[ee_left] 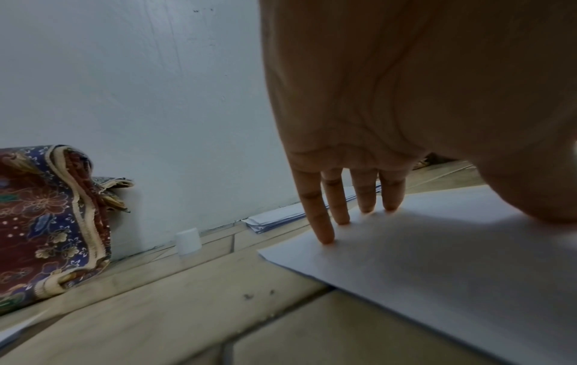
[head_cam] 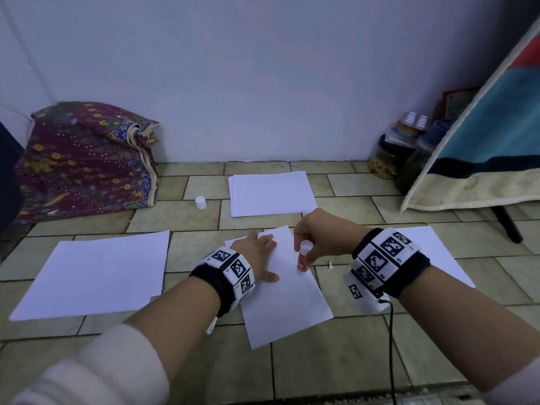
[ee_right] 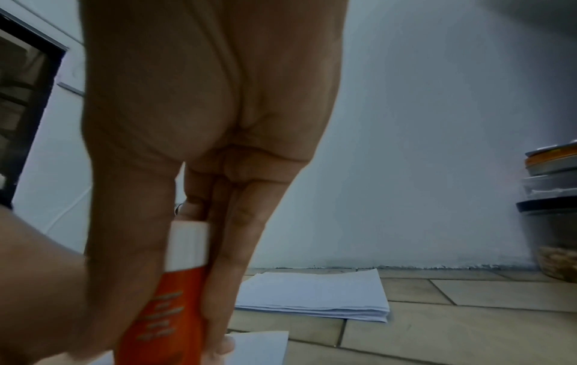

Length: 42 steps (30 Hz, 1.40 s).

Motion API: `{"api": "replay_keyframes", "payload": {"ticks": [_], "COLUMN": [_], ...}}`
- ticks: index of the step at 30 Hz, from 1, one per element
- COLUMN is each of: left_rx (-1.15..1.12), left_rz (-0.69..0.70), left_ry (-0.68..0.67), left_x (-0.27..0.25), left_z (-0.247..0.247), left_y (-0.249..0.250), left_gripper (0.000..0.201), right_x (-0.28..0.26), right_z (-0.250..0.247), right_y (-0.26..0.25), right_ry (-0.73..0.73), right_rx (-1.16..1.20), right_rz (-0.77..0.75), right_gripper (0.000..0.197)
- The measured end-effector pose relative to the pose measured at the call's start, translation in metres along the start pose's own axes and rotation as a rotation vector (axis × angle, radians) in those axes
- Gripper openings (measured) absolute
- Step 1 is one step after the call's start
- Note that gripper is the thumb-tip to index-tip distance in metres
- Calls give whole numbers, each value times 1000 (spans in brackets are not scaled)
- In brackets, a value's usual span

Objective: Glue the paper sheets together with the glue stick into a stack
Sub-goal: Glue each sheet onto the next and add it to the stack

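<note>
Centrally, a white paper sheet is shown lying at an angle on the tiled floor, pressed flat by the left hand, whose straight, slightly spread fingers rest with their tips on the sheet near its far left corner; the thumb is laid on the paper as well. At roughly 3 o'clock from that hand, the right hand is seen gripping a glue stick, its thumb and fingers curled round the red-orange barrel with the white end uppermost. The stick is held tilted, its lower end lying at the sheet's right edge; whether it touches the paper cannot be told. At 12 o'clock, near the wall, a stack of white sheets is laid on the floor, and the white glue cap is stood at about 9 o'clock from that stack, well apart from the stick. Further sheets are spread at 9 o'clock from the hands, and another sheet is partly hidden behind the right wrist at 3 o'clock. A folded patterned cloth is set against the wall at 10 o'clock, and jars are grouped at 2 o'clock.
</note>
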State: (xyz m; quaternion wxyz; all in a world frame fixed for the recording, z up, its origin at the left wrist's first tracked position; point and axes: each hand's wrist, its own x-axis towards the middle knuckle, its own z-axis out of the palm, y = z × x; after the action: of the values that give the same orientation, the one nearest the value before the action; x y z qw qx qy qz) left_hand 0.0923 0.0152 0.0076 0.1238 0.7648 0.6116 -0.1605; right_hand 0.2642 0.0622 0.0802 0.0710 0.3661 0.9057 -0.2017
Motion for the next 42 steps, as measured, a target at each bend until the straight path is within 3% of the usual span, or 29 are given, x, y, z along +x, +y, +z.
{"api": "replay_keyframes", "payload": {"ticks": [6,11,16,19,21,25,29,31,34,36,39,42], "left_rx": [17,41,90,85,15,-73,-44,-75,-114,-166,-263,-249], "left_rz": [-8,-8,21,29,10,-52,-84,-88,-123,-171,-219,-233], "left_ry": [-46,-69,-87,-28,8,44,93,95,-18,-98,-76,-65], "left_x": [3,2,-7,-17,-23,-34,-35,-36,-39,-40,-42,-40], "left_z": [-6,-6,-11,-9,-4,6,16,21,29,34,40,44], "left_y": [0,-6,-14,-19,-26,-32,-32,-35,-42,-45,-41,-39], "left_gripper": [85,62,61,56,56,68,68,63,70,96,128,147], "right_x": [-27,-42,-47,-49,-49,-38,-18,-7,12,25,51,85], "right_z": [4,7,3,-11,-19,-16,0,10,27,33,31,28], "right_y": [-2,-4,-1,13,26,44,46,45,37,28,7,-18], "right_ry": [-90,-151,-236,-141,63,507,603,565,394,305,287,331], "right_rx": [11,-20,5,168,352,1085,1909,2074,1928,1678,1371,1046], "right_rz": [0,-27,-40,41,112,242,313,328,320,321,310,304], "right_gripper": [24,23,20,21,19,12,10,11,16,16,9,23]}}
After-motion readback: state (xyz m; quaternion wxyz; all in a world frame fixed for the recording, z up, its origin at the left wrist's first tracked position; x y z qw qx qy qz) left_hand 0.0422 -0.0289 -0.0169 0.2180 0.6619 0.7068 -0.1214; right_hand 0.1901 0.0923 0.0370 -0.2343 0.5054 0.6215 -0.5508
